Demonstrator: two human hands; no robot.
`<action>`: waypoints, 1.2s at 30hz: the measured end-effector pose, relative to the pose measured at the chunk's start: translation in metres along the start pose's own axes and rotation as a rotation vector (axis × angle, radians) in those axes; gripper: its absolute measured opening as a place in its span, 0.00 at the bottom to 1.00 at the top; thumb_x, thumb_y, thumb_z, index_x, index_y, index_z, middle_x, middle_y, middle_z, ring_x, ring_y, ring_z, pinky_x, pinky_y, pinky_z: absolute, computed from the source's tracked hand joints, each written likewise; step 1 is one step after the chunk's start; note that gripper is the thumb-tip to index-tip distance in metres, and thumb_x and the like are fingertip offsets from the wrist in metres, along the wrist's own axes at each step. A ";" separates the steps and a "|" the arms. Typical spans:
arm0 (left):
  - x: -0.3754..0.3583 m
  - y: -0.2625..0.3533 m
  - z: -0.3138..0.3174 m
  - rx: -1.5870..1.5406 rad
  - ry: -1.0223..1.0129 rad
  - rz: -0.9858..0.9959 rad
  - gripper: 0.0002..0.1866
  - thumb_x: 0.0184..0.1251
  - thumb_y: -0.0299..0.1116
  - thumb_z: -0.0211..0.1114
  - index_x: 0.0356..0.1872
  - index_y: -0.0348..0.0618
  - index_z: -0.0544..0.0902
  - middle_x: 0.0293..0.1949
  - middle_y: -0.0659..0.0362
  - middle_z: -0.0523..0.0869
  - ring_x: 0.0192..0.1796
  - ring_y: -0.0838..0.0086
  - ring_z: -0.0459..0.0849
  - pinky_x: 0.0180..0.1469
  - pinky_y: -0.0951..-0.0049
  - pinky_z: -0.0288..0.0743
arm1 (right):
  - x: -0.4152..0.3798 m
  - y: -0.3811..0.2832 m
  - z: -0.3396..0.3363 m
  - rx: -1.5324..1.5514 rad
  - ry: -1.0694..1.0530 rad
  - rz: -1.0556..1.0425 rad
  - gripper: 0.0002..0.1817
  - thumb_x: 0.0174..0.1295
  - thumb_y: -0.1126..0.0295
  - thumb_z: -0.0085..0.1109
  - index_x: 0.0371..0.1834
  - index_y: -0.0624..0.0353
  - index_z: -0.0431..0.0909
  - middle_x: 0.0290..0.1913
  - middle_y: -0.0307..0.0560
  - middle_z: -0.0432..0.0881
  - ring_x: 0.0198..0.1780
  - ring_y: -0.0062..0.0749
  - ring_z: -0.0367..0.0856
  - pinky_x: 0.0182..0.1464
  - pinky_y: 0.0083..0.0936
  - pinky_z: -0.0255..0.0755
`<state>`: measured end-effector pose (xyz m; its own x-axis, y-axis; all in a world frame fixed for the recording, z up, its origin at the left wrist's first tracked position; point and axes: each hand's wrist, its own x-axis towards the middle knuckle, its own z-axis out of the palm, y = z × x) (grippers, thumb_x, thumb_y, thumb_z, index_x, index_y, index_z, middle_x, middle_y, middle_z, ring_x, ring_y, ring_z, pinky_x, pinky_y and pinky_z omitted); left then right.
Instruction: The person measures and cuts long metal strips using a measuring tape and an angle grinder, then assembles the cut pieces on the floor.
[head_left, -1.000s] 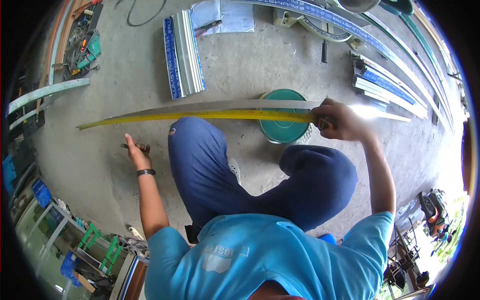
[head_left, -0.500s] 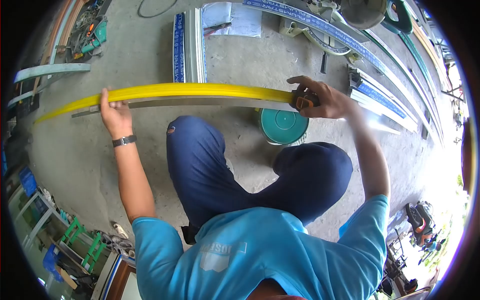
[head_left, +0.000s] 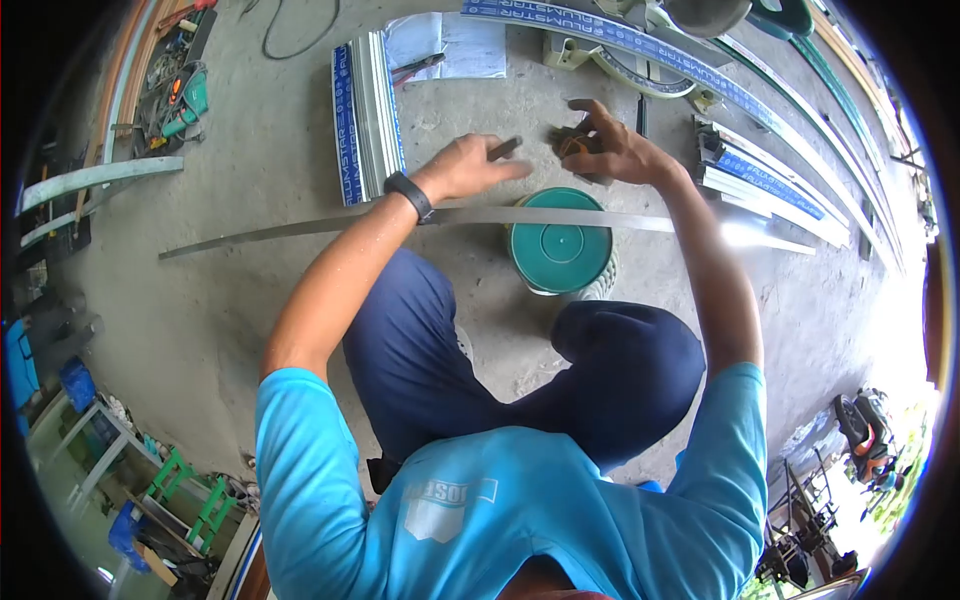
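My right hand (head_left: 625, 150) is closed round a black-and-orange tape measure (head_left: 577, 148), with no long yellow blade showing now. Facing it, my left hand (head_left: 470, 168) grips a short dark stick-like object (head_left: 505, 149), too blurred to name more exactly. Below both hands, a long thin metal strip (head_left: 340, 222) runs across the green lid (head_left: 562, 255) of a bucket between my knees. The strip's ends reach out to the left and right, and neither hand touches it.
A bundle of aluminium profiles (head_left: 375, 120) lies beside papers (head_left: 470, 45) with pliers (head_left: 418, 68) on them. More profiles (head_left: 770, 185) lie at right, near a saw base (head_left: 645, 75). A green power tool (head_left: 187, 105) is at upper left.
The yellow tape blade has gone back into its case. My left hand has moved right, towards my right hand, and now holds a short dark object.
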<state>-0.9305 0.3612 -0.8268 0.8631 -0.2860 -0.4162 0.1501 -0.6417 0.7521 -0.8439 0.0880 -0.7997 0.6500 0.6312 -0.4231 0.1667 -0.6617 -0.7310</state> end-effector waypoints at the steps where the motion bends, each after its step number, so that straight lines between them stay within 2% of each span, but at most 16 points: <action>1: -0.003 -0.009 0.000 0.160 0.096 0.121 0.30 0.62 0.55 0.75 0.47 0.35 0.84 0.38 0.45 0.88 0.43 0.57 0.88 0.49 0.59 0.80 | 0.000 0.012 -0.002 -0.009 0.031 0.097 0.50 0.55 0.50 0.71 0.77 0.62 0.59 0.49 0.57 0.87 0.50 0.48 0.87 0.56 0.39 0.79; 2: -0.007 -0.020 -0.007 0.213 0.036 0.127 0.30 0.62 0.55 0.75 0.50 0.35 0.84 0.41 0.44 0.88 0.46 0.55 0.88 0.51 0.59 0.80 | 0.002 0.027 -0.005 -0.019 0.061 0.192 0.50 0.55 0.49 0.71 0.76 0.63 0.60 0.46 0.58 0.88 0.49 0.49 0.88 0.55 0.40 0.79; 3: -0.014 -0.031 -0.016 0.266 -0.024 0.133 0.31 0.62 0.56 0.74 0.52 0.35 0.83 0.44 0.43 0.88 0.49 0.53 0.88 0.52 0.58 0.80 | 0.006 0.058 -0.005 -0.204 0.114 0.192 0.48 0.55 0.51 0.71 0.75 0.64 0.61 0.44 0.61 0.88 0.48 0.54 0.89 0.55 0.42 0.80; 7: -0.036 -0.046 -0.037 0.318 -0.219 -0.066 0.31 0.65 0.54 0.72 0.55 0.36 0.81 0.48 0.42 0.88 0.53 0.51 0.88 0.56 0.59 0.79 | -0.005 0.133 -0.010 -0.459 0.138 0.317 0.45 0.54 0.52 0.71 0.72 0.63 0.64 0.55 0.67 0.83 0.60 0.56 0.84 0.61 0.42 0.78; 11: -0.012 -0.088 -0.037 0.150 -0.060 -0.304 0.22 0.74 0.45 0.64 0.56 0.37 0.80 0.51 0.41 0.86 0.54 0.51 0.86 0.57 0.57 0.77 | -0.012 0.206 0.005 -0.513 0.157 0.499 0.46 0.53 0.51 0.72 0.72 0.61 0.63 0.63 0.66 0.77 0.66 0.54 0.79 0.64 0.42 0.76; 14: 0.034 -0.128 -0.023 0.256 -0.022 -0.130 0.21 0.74 0.44 0.63 0.56 0.37 0.80 0.51 0.41 0.86 0.57 0.49 0.85 0.58 0.56 0.76 | -0.017 0.228 0.013 -0.571 0.117 0.575 0.46 0.53 0.51 0.72 0.72 0.61 0.62 0.65 0.63 0.76 0.64 0.57 0.80 0.64 0.45 0.76; 17: 0.092 -0.128 0.001 0.295 0.034 -0.098 0.22 0.73 0.45 0.64 0.58 0.38 0.80 0.52 0.42 0.86 0.59 0.48 0.84 0.61 0.55 0.76 | -0.027 0.228 0.011 -0.529 0.067 0.534 0.45 0.55 0.51 0.73 0.72 0.58 0.63 0.67 0.61 0.74 0.66 0.59 0.78 0.65 0.47 0.75; 20: 0.097 -0.100 0.022 0.373 0.238 0.082 0.25 0.72 0.46 0.67 0.61 0.39 0.80 0.56 0.45 0.86 0.60 0.51 0.84 0.64 0.57 0.76 | -0.030 0.230 0.013 -0.488 0.230 0.418 0.45 0.55 0.51 0.75 0.72 0.56 0.64 0.66 0.58 0.75 0.67 0.58 0.75 0.66 0.47 0.74; 21: 0.091 -0.086 0.019 0.413 0.321 0.159 0.26 0.72 0.47 0.68 0.62 0.39 0.80 0.57 0.46 0.86 0.60 0.52 0.85 0.64 0.58 0.77 | -0.036 0.210 0.008 -0.464 0.296 0.340 0.42 0.56 0.52 0.76 0.70 0.53 0.67 0.65 0.57 0.76 0.68 0.56 0.74 0.67 0.46 0.72; 24: 0.040 -0.060 -0.007 0.022 0.029 -0.013 0.27 0.73 0.47 0.69 0.64 0.40 0.80 0.61 0.48 0.85 0.62 0.57 0.85 0.65 0.61 0.78 | -0.053 0.189 -0.006 -0.242 0.472 0.158 0.33 0.62 0.58 0.72 0.67 0.59 0.72 0.62 0.60 0.78 0.67 0.59 0.73 0.69 0.47 0.70; 25: 0.018 -0.061 -0.010 0.040 0.053 -0.061 0.26 0.74 0.46 0.68 0.65 0.40 0.79 0.62 0.49 0.84 0.64 0.61 0.84 0.65 0.63 0.78 | -0.062 0.186 -0.010 -0.261 0.479 0.164 0.33 0.63 0.58 0.71 0.68 0.61 0.71 0.63 0.62 0.77 0.69 0.60 0.72 0.70 0.47 0.68; 28: -0.051 -0.067 -0.009 0.157 0.306 -0.194 0.26 0.73 0.46 0.69 0.64 0.40 0.79 0.62 0.46 0.84 0.65 0.52 0.82 0.68 0.58 0.75 | -0.095 0.200 0.002 -0.398 0.550 0.119 0.35 0.68 0.59 0.68 0.72 0.69 0.66 0.68 0.70 0.73 0.73 0.68 0.66 0.75 0.51 0.60; 29: -0.073 -0.066 -0.009 0.114 0.356 -0.200 0.25 0.73 0.46 0.69 0.62 0.40 0.79 0.61 0.45 0.84 0.64 0.51 0.82 0.67 0.56 0.75 | -0.103 0.169 -0.012 -0.285 0.469 0.122 0.35 0.67 0.62 0.68 0.72 0.68 0.66 0.69 0.71 0.71 0.73 0.68 0.65 0.75 0.52 0.59; 30: -0.095 -0.054 -0.019 0.086 0.307 -0.329 0.28 0.72 0.49 0.68 0.63 0.40 0.78 0.62 0.42 0.83 0.67 0.48 0.78 0.68 0.54 0.73 | -0.114 0.158 -0.011 -0.284 0.484 0.079 0.35 0.64 0.65 0.69 0.71 0.67 0.66 0.69 0.70 0.70 0.72 0.68 0.65 0.74 0.53 0.60; 33: -0.171 -0.046 -0.013 0.031 0.236 -0.549 0.27 0.72 0.49 0.67 0.61 0.37 0.80 0.58 0.41 0.85 0.62 0.48 0.82 0.64 0.54 0.76 | -0.146 0.099 -0.032 -0.168 0.363 0.127 0.33 0.62 0.70 0.71 0.68 0.66 0.68 0.65 0.67 0.70 0.68 0.67 0.69 0.71 0.52 0.65; 36: -0.246 -0.015 -0.027 0.130 -0.023 -0.710 0.29 0.71 0.51 0.68 0.59 0.35 0.80 0.59 0.40 0.85 0.63 0.48 0.82 0.66 0.55 0.75 | -0.189 0.051 -0.053 -0.129 0.291 0.179 0.34 0.62 0.67 0.72 0.69 0.66 0.67 0.65 0.67 0.70 0.69 0.66 0.68 0.71 0.52 0.65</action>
<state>-1.1324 0.4603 -0.7215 0.5680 0.2177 -0.7937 0.6115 -0.7571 0.2299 -0.9194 -0.0861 -0.7288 0.8582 0.3716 -0.3542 0.1117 -0.8086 -0.5776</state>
